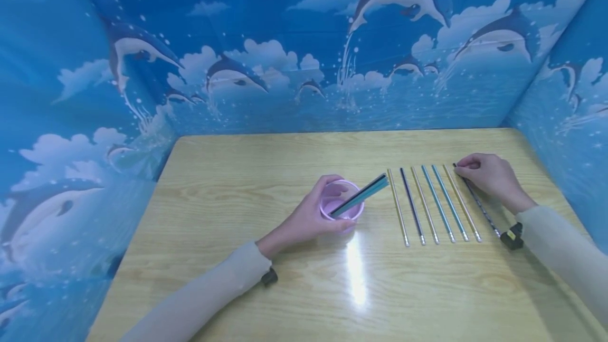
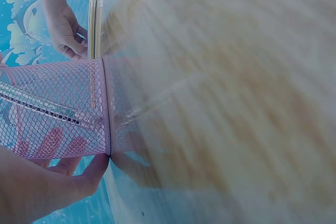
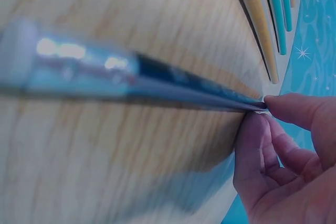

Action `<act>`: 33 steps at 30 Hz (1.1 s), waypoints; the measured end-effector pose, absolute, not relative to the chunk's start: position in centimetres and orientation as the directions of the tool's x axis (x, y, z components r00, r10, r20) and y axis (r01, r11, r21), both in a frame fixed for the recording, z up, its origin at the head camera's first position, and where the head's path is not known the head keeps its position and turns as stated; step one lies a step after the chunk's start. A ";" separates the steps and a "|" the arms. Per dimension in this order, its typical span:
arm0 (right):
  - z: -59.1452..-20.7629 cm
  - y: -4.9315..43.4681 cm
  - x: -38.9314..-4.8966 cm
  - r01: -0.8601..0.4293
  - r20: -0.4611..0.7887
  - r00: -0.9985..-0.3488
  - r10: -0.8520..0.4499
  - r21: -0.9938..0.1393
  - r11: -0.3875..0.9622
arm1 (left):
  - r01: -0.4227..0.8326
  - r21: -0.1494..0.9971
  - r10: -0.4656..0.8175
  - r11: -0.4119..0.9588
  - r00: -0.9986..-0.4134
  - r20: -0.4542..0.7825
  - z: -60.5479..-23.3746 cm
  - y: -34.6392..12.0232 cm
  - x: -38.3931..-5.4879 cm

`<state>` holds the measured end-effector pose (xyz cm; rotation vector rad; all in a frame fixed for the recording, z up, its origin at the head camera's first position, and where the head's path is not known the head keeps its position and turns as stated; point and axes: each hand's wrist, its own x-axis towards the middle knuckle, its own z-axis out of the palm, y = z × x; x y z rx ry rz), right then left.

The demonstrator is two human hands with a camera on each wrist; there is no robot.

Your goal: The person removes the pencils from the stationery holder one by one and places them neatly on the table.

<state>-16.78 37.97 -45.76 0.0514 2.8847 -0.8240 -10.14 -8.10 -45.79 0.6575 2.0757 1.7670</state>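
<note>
My left hand (image 1: pixel 309 220) grips a pink mesh pencil cup (image 2: pixel 58 85), fingers and thumb around its side. In the head view, a few dark and teal pencils (image 1: pixel 363 194) lean out of the cup toward the right. At the right end of a row of pencils, my right hand (image 1: pixel 491 176) pinches the far tip of a dark patterned pencil (image 1: pixel 482 207) between thumb and fingers. Its silver ferrule and white eraser end (image 3: pixel 68 66) point toward the wrist in the right wrist view.
Left of that pencil, several more lie side by side, among them a yellow pencil (image 1: pixel 398 207), a dark blue pencil (image 1: pixel 412 206) and a blue pencil (image 1: pixel 438 203), erasers toward me. The wooden table (image 1: pixel 228 183) meets dolphin-printed curtains (image 1: pixel 285 41) at its back and sides.
</note>
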 end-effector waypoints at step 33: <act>-43.2 33.8 -12.7 0.125 -0.033 -0.987 0.157 -0.771 0.624 | 0.128 0.983 0.545 0.129 -0.838 0.037 -46.1 -8.1 -10.3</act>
